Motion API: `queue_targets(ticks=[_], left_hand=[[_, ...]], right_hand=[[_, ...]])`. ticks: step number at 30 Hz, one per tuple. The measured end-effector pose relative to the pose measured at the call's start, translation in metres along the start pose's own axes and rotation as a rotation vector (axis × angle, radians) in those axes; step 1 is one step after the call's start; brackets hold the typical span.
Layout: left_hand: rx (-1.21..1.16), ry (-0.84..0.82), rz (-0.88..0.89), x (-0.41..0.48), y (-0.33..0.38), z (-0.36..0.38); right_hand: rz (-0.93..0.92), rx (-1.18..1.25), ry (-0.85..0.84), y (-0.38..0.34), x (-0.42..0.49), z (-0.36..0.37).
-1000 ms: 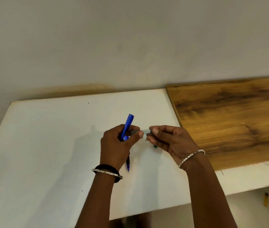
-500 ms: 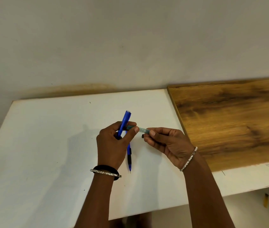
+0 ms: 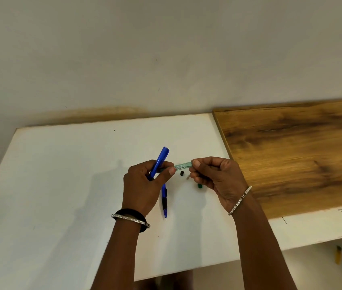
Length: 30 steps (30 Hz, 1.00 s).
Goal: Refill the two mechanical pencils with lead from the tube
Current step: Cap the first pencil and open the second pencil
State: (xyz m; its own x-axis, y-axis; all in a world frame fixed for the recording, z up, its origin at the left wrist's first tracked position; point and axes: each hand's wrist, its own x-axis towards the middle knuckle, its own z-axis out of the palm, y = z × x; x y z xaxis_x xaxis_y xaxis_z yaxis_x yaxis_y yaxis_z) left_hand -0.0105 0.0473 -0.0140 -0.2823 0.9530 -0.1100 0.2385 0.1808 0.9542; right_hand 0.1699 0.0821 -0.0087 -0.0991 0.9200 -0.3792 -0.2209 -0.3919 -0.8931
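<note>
Pale green lead tube (image 3: 183,165), slim and bearing a printed label, is held level above the white tabletop (image 3: 61,174), bridged between both hands. Its left end is pinched by the thumb and fingers of the left hand (image 3: 143,187), and its right end is pinched between the thumb and forefinger of the right hand (image 3: 218,178). The remaining right fingers are curled under.

A blue plastic mechanical pencil (image 3: 161,160) is also clasped in the left hand, tilted so that its capped end points up and away, past the tube. Below the same hand a second blue pencil with a black grip section (image 3: 164,200) is seen, its fine tip pointing toward the person. It appears to lie on the tabletop, with its upper part hidden by the hand.

A small black cap (image 3: 182,173) is seen on the table just under the tube, between the hands. A small green piece (image 3: 199,185) lies beside the right palm, partly covered by it.

A sparkling bangle (image 3: 131,219) and a black band are worn on the left wrist, and a similar bangle (image 3: 240,200) on the right. A brown wood-grain board (image 3: 291,153) is laid on the right part of the table, against the pale wall (image 3: 166,59).
</note>
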Motion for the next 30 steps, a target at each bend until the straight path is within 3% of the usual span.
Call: queue_targets(ticks=[12, 22, 30], left_hand=[[-0.078, -0.2, -0.133, -0.0006, -0.0036, -0.0029], [-0.145, -0.225, -0.189, -0.0021, -0.0011, -0.0048], [-0.183, -0.23, -0.221, -0.0019, -0.0003, -0.0051]], right_hand=[[-0.099, -0.125, 0.052, -0.0024, 0.0025, -0.0012], [-0.134, -0.1, 0.053, -0.0009, 0.0037, -0.0014], [-0.192, -0.132, 0.146, 0.0, 0.0072, 0.0035]])
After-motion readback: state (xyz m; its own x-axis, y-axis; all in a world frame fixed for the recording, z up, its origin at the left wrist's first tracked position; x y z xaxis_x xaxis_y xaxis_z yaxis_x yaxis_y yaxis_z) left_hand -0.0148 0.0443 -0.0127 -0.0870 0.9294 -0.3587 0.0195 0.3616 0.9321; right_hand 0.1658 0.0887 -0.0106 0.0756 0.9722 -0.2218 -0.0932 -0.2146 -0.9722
